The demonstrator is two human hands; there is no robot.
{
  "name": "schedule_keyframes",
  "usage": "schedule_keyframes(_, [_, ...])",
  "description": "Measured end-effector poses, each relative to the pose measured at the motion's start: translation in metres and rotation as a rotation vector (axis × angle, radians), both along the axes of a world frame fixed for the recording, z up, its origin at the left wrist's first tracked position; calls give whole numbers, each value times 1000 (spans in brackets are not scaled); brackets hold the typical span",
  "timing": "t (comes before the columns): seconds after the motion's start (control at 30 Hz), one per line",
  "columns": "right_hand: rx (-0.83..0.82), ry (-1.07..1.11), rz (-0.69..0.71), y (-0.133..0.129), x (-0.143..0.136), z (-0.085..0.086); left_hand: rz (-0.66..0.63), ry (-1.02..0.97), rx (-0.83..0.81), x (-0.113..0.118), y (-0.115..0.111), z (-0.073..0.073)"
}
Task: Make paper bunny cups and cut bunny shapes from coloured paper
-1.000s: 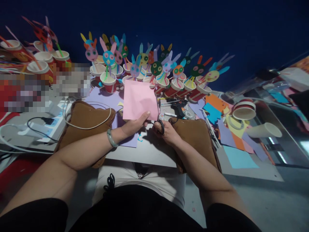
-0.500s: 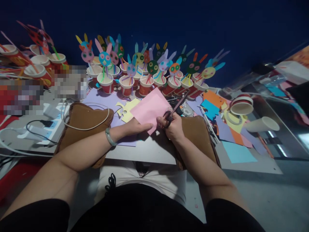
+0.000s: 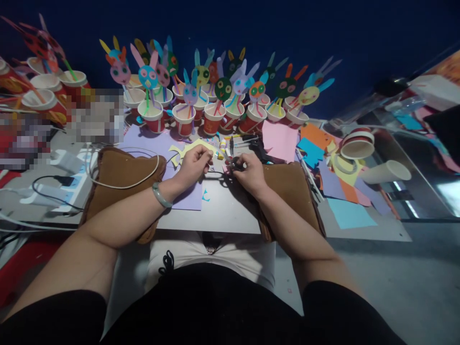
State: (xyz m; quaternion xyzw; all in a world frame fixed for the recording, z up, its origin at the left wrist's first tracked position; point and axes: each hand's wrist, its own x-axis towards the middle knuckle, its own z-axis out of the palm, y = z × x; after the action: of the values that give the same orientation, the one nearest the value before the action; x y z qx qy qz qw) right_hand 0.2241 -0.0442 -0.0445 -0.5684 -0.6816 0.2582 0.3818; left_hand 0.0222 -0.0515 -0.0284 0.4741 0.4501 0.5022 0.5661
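Observation:
My right hand (image 3: 249, 173) is closed round the handles of dark scissors (image 3: 235, 165), over the front middle of the table. Just left of it, my left hand (image 3: 196, 164) has its fingers pinched together; anything between them is hidden or too small to make out. A tiny pink scrap (image 3: 225, 169) shows beside the scissors. Beyond my right hand lies a pink paper sheet (image 3: 280, 141) with a notched edge. Yellow cut paper (image 3: 176, 154) and a lilac sheet (image 3: 187, 196) lie under and beside my left hand, with small blue scraps (image 3: 206, 195) nearby.
Several red-and-white paper cups (image 3: 214, 120) with paper rabbit figures line the back. Brown cushions (image 3: 125, 177) flank my forearms. A white cable crosses the left one, near a power strip (image 3: 74, 187). Coloured paper scraps (image 3: 332, 182) and a white cup (image 3: 391, 171) lie right.
The pink sheet has left my hands and now lies at the back right. My left hand has gone from holding it to a pinch. The scissors stay in my right hand, now turned.

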Motion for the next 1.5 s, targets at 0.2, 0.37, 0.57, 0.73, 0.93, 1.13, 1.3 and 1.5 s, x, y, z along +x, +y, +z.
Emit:
schedule_keyframes(0.2, [9,-465,-78,2,3,3,76,-49,-102,-1,6,2])
schedule_keyframes(0.37, [-42,-463,-11,3,2,2,92,-69,-178,0,7,6])
schedule_keyframes(0.57, [-41,-481,111,0,0,-1,144,-102,-177,2,7,11])
schedule_keyframes(0.73, [-72,-411,77,2,0,0,167,-135,-266,2,6,18])
schedule_keyframes(0.93, [-127,-149,33,1,1,0,154,-152,-297,1,7,15])
schedule_keyframes(1.13, [-103,23,22,4,4,-1,81,-104,-183,1,4,5])
schedule_keyframes(1.3, [-33,-283,-1,8,4,-6,103,-116,-228,2,4,8])
schedule_keyframes(1.5, [-68,-462,35,10,0,-8,198,-151,-232,1,10,10])
